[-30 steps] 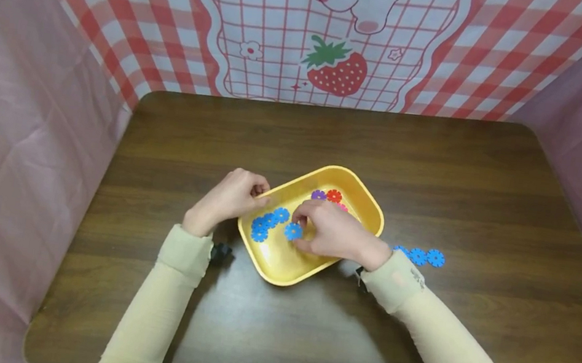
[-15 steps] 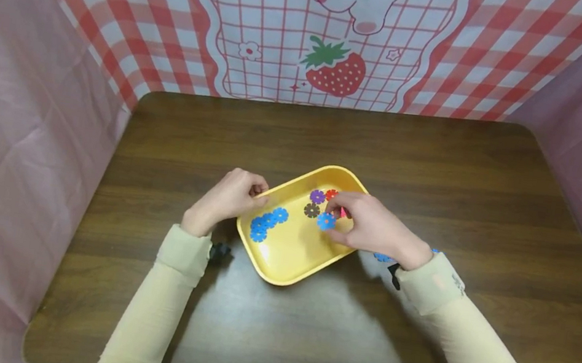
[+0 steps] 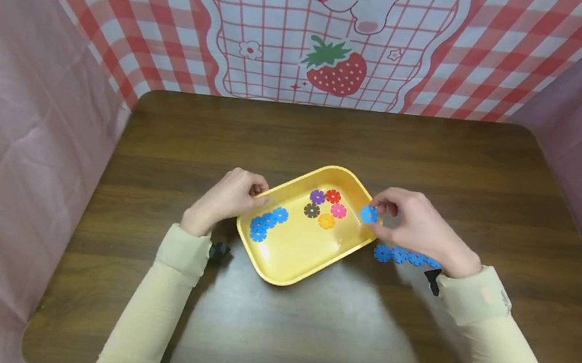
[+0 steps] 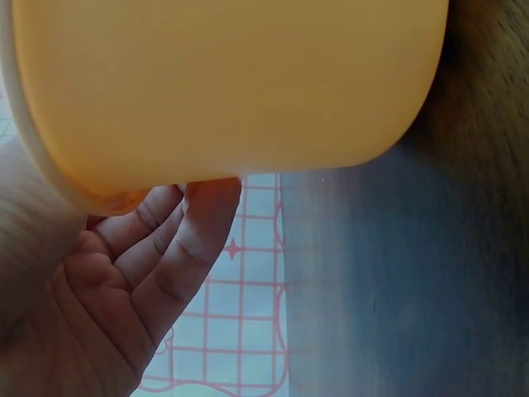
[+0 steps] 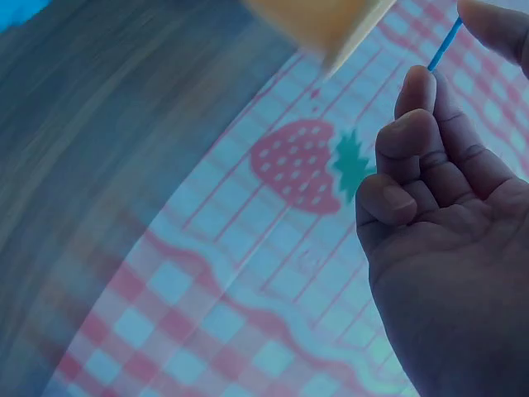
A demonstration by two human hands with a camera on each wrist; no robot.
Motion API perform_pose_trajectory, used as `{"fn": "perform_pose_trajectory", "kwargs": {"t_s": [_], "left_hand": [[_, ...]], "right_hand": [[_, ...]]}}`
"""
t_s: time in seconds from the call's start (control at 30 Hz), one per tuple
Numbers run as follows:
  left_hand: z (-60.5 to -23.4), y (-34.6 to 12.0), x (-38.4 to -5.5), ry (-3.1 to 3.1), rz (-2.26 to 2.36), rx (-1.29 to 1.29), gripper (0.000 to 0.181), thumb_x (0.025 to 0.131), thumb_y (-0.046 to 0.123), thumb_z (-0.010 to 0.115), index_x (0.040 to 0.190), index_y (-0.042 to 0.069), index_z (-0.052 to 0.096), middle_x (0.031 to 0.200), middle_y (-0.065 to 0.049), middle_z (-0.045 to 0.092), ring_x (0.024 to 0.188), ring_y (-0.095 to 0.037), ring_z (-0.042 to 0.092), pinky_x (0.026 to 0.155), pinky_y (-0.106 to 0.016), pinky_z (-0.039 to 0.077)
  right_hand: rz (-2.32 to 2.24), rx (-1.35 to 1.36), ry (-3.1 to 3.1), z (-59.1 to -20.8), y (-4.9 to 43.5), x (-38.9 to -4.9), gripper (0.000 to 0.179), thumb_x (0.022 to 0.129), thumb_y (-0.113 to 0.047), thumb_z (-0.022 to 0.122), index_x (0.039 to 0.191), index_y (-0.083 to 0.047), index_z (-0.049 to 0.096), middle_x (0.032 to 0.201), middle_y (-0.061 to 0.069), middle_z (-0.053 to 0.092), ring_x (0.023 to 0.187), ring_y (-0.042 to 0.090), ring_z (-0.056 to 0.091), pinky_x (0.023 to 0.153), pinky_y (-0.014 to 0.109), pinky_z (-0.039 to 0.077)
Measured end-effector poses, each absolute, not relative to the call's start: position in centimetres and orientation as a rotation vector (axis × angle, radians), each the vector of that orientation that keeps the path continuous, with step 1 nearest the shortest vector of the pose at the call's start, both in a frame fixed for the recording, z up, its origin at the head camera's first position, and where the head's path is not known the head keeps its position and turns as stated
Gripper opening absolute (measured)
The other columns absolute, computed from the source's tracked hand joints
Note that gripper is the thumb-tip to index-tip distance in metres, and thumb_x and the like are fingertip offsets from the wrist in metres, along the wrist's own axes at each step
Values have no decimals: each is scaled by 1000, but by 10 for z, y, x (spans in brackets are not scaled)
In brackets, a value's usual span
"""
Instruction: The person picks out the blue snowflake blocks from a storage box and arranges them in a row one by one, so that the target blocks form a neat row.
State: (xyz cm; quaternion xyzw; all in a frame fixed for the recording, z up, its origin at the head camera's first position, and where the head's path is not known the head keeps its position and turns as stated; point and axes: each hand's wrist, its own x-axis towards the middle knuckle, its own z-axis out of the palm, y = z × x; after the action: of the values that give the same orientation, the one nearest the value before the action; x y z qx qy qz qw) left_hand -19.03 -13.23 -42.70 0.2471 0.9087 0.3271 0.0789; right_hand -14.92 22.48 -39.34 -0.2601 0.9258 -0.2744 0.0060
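Note:
My right hand pinches a blue snowflake building disc between thumb and fingers, over the right end of a yellow tray. In the right wrist view the blue disc shows edge-on, a thin line between the fingertips. My left hand grips the tray's left rim, thumb over the edge; its fingers lie against the outer wall in the left wrist view. Inside the tray, several overlapping blue discs lie at the left. Purple, red, brown, pink and orange discs lie grouped toward the right.
A row of several blue discs lies on the wooden table just right of the tray, partly hidden by the right hand and wrist. Behind the table hangs a strawberry-print cloth; pink curtains stand at the sides.
My right hand has moved right from the middle of the tray to its right end, carrying the blue disc. The orange disc has come into sight. The left hand and tray stay put.

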Motion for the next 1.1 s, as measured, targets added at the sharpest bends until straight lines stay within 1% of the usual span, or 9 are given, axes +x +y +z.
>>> {"fn": "perform_pose_trajectory", "kwargs": {"t_s": [0.17,0.37,0.5,0.67,0.9,1.1], "left_hand": [[-426,-132,-191,2729,974,743,9,88,12,73,86,3,73,74,-3,65,66,-16,55,64,-29,46],[-426,-132,-191,2716,979,735,10,89,13,73,87,3,72,75,-3,64,65,-16,54,63,-29,45],[-428,-132,-191,2712,985,738,10,89,13,73,87,3,73,75,-4,64,65,-16,54,63,-28,45],[-429,-133,-190,2715,989,715,9,88,12,73,88,3,73,75,-4,64,66,-17,54,64,-29,46],[-429,-130,-190,2678,997,714,10,90,13,73,91,3,73,78,-4,65,68,-18,55,65,-29,47],[-428,-131,-190,2702,987,706,10,89,12,73,89,3,73,77,-4,65,67,-18,55,65,-29,47]], "right_hand": [[-829,-740,2959,-395,254,-145,32,71,-12,90,95,-9,70,82,-2,61,75,16,52,66,31,47],[-803,-603,2993,-400,285,-136,33,72,-10,88,99,-6,70,85,1,62,76,18,53,66,29,47],[-786,-523,3027,-406,305,-127,32,73,-12,88,99,-6,70,85,1,63,75,17,52,66,23,44],[-789,-508,3064,-418,330,-121,31,73,-14,88,97,-7,70,83,0,63,72,16,53,64,17,39],[-729,-465,3087,-435,360,-108,29,73,-15,87,94,-6,69,79,-1,62,67,10,50,60,18,37],[-702,-430,3058,-444,371,-104,29,75,-15,86,94,-5,68,78,-1,60,63,7,46,57,22,35]]}}
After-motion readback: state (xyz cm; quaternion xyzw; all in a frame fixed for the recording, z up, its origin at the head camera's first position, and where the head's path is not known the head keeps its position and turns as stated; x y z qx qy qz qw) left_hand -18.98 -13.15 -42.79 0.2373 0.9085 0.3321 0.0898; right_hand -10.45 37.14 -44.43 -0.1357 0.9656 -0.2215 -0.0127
